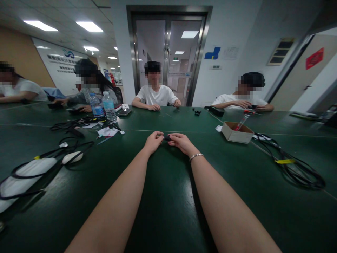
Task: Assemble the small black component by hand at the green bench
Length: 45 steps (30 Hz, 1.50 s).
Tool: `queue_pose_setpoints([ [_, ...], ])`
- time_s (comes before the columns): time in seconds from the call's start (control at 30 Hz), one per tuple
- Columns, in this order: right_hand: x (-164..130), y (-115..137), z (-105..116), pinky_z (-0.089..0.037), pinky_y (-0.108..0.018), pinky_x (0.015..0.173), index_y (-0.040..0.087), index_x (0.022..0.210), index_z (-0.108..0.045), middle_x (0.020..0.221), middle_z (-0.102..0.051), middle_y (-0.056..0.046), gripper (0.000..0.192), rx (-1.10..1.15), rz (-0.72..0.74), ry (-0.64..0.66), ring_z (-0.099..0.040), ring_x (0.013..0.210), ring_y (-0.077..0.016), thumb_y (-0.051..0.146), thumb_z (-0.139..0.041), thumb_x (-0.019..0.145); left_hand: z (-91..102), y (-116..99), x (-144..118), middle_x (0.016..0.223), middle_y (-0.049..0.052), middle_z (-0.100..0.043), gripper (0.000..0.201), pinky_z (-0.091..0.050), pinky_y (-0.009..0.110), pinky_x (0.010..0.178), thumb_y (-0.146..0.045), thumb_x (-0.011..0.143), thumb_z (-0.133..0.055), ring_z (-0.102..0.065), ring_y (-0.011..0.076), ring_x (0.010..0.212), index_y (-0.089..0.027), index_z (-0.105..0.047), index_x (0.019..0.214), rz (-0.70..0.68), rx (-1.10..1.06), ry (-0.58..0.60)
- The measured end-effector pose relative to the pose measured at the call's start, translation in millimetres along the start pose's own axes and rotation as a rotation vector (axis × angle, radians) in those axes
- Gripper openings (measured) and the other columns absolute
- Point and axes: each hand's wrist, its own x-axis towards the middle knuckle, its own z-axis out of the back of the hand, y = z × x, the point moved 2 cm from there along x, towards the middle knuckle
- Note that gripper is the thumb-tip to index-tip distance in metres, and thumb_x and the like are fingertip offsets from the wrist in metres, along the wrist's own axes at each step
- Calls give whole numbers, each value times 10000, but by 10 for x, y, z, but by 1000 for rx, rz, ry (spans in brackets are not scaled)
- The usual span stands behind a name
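Note:
Over the middle of the green table, my two hands meet at a small black object [167, 138] with a pale or metallic end on its left side. It is too small for me to tell its kind. The fingers of my right hand [181, 142], with a bracelet [196, 156] on that wrist, are closed around its right part. My left hand [154, 142] pinches at its pale left end, and the fingertips partly hide it.
A green table [168, 211] spreads all around. Leftward lie a white mouse [73, 157], black cables [86, 143], papers [107, 132] and water bottles [109, 107]. At right are an open box [237, 133] and a coiled cable [295, 172]. Several people sit across the table.

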Motion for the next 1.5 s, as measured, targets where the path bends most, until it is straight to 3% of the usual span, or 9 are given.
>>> queue_pose_setpoints([
  [0.23,-4,3,9,-562,-183,542,69,888,-659,701,-666,-80,99,6,1,15,-633,542,-114,14,-585,852,-5,-6,11,626,-10,-519,230,-360,180,475,-304,864,-480,-454,75,498,-129,-596,957,14,-31,32],
  [0.43,-3,5,14,-562,-179,548,78,882,-661,700,-663,-72,82,11,9,24,-634,556,-112,26,-624,831,-17,-8,41,701,1,-549,235,-384,189,499,-227,805,-524,-495,88,548,-143,-603,1010,62,-39,15],
  [0.6,20,5,-2,-557,-178,537,90,866,-661,730,-670,-66,81,3,-1,-6,-626,541,-103,31,-632,819,-29,10,110,564,-12,-524,271,-351,205,497,-323,852,-462,-468,103,503,-135,-634,944,24,29,-8],
  [0.83,54,1,-2,-561,-193,545,89,867,-660,683,-658,-57,109,32,5,-25,-630,545,-113,12,-592,831,-50,22,113,693,6,-576,263,-333,185,439,-237,810,-469,-470,89,500,-168,-609,1021,143,-38,22],
  [0.93,60,1,0,-562,-198,545,89,860,-660,698,-658,-61,89,47,10,-17,-627,549,-114,21,-627,813,-40,12,103,614,-4,-543,296,-301,181,407,-328,863,-416,-417,84,440,-160,-600,1023,110,8,27],
  [1.13,54,2,0,-563,-192,543,92,864,-663,711,-663,-63,94,51,5,-12,-616,538,-104,23,-635,808,-47,-1,85,723,7,-569,269,-328,162,418,-286,826,-495,-450,75,496,-169,-587,1050,108,20,17],
  [1.23,53,3,2,-566,-193,545,95,873,-664,713,-665,-62,104,45,-4,-18,-622,543,-107,20,-622,814,-51,-7,77,642,-5,-538,304,-317,173,394,-365,863,-441,-426,84,457,-168,-589,1042,83,31,39],
  [1.37,53,8,4,-562,-184,542,102,867,-670,721,-666,-56,113,49,-3,-18,-620,544,-102,16,-633,805,-52,5,81,684,-4,-559,265,-330,165,408,-286,837,-471,-447,77,481,-176,-588,1048,100,30,31],
  [1.5,52,11,3,-561,-178,544,102,871,-673,726,-664,-54,112,45,-7,0,-621,553,-99,19,-630,810,-56,-3,79,619,-10,-535,302,-324,171,396,-359,865,-439,-437,85,459,-161,-581,1044,92,10,48],
])
